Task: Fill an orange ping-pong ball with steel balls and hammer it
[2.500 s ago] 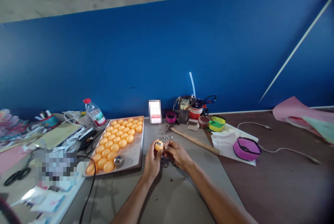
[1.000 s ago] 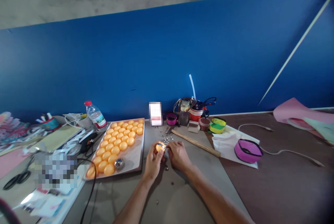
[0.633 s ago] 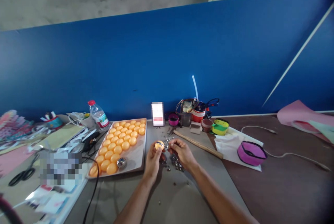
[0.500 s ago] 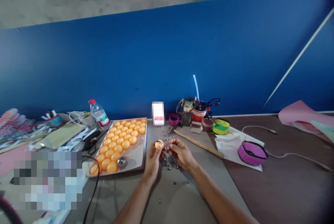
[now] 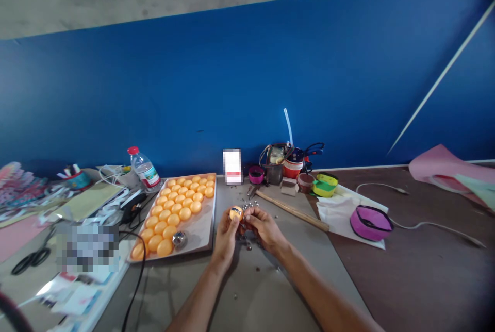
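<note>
An orange ball with a few shiny silver pieces on its upper side is held in the fingers of my left hand. Right beside it, my right hand has thumb and forefinger pinched together; whatever lies between them is too small to make out. Small silver pieces lie scattered on the grey mat around and beneath both hands. To the left, a shallow white tray carries rows of plain orange balls and one ball covered in silver pieces.
Behind my right hand lies a hammer with a wooden handle. Tubs, cables and a magenta fabric ring stand at the right. A water bottle, black scissors and a black cable are at the left.
My right hand has come slightly closer to the ball in my left hand. The view has shifted a little, bringing the scissors into sight at the left.
</note>
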Demonstrator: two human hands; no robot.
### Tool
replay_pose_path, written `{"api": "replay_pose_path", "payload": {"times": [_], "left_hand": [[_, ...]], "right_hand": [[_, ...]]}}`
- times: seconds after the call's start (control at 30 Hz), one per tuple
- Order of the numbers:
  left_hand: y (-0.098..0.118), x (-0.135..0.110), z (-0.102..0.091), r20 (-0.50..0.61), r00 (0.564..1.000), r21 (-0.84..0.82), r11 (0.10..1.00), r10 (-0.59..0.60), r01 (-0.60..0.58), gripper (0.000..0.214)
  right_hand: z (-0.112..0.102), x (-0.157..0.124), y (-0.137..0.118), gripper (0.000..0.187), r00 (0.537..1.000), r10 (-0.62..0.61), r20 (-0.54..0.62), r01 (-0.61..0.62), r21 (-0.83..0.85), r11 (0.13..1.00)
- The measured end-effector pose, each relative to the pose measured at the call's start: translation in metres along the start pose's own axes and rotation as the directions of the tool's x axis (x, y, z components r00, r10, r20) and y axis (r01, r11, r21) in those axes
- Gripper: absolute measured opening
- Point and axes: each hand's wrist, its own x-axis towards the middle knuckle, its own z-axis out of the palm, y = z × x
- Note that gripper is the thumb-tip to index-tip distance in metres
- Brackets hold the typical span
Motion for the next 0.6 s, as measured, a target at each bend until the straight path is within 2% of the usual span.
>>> {"api": "replay_pose_path", "payload": {"times": [0.13, 0.37, 0.6], "left_hand": [[0.0015, -0.0004, 0.0007, -0.025, 0.999, 0.055, 0.998, 0.021, -0.019, 0.035], [0.0011, -0.0003, 0.0002, 0.006, 1.000, 0.095, 0.995, 0.017, -0.017, 0.037], [0.0006, -0.0005, -0.0004, -0.018, 0.999, 0.148, 0.988, 0.042, -0.039, 0.037]], "right_hand": [[0.0005, -0.0001, 0.0013, 0.027, 0.999, 0.020, 0.027, -0.021, 0.020, 1.000], [0.0013, -0.0008, 0.0002, 0.028, 0.998, 0.044, 0.038, -0.045, 0.030, 0.999], [0.0006, -0.0002, 0.0022, 0.029, 0.997, 0.071, 0.012, -0.071, 0.043, 0.997]]}}
